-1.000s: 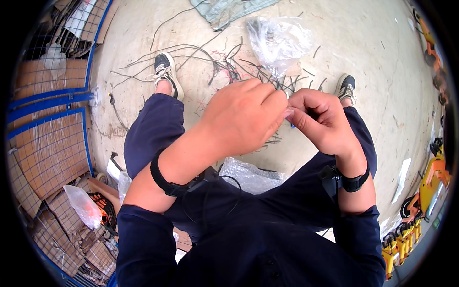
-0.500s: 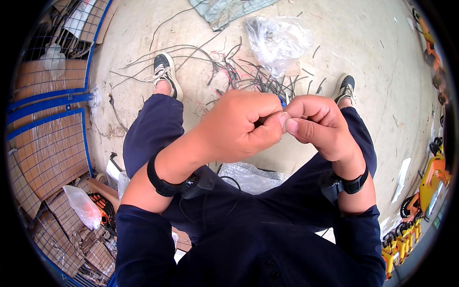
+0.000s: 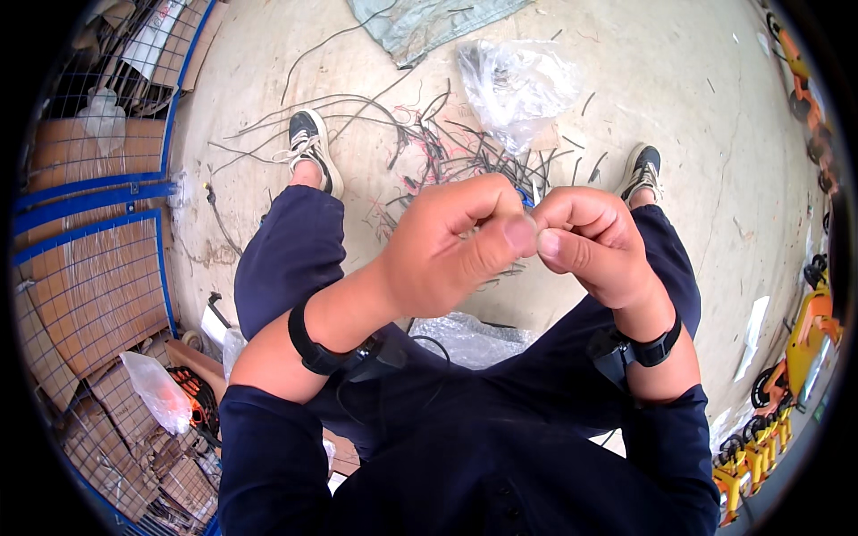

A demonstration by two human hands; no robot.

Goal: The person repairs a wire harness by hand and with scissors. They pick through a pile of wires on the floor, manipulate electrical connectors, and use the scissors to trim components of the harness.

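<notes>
Cage (image 3: pixel 98 295) – blue frame, cardboard inside, far left. Wires (image 3: pixel 429 143) – loose heap on floor between shoes. Left hand (image 3: pixel 447 246) – fisted, thumb pressed to right thumb. Right hand (image 3: pixel 585 246) – fisted, pinching small blue piece (image 3: pixel 527 198), barely visible. Step, likely: working wire end. Steady pinch needed next. Bag (image 3: pixel 518 80) – clear plastic, beyond wires.

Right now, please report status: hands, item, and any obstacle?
Left hand and right hand fisted, thumbs meeting. Item between them hidden. Wire pile on floor beyond, apart from hands.
</notes>
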